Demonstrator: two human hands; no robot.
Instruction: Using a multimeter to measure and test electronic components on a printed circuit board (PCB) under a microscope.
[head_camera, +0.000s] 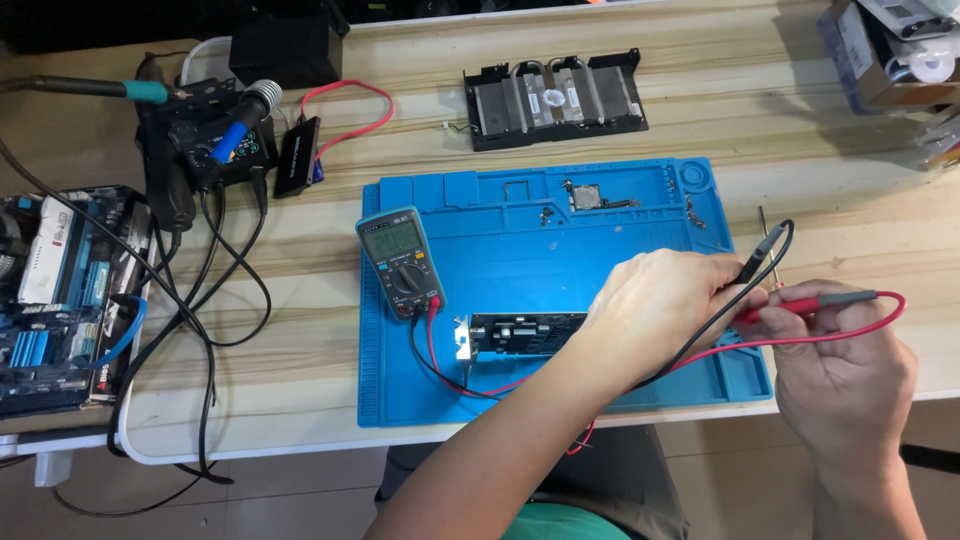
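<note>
Probes in both hands: left hand (655, 315) pinches black probe (762, 252), right hand (840, 365) grips red probe (815, 300) just beside it. Circuit card (515, 335) partly under left wrist, on blue mat (500, 400); multimeter (400, 262) further left w/ leads plugged in.

multimeter (401, 262) on mat's (520, 215) left edge, circuit card (520, 335) right of it, heatsink (555, 98) behind the mat

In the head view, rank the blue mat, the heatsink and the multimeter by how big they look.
1. Blue mat, by far the largest.
2. Heatsink.
3. Multimeter, smallest, though it lies nearer the camera.
</note>
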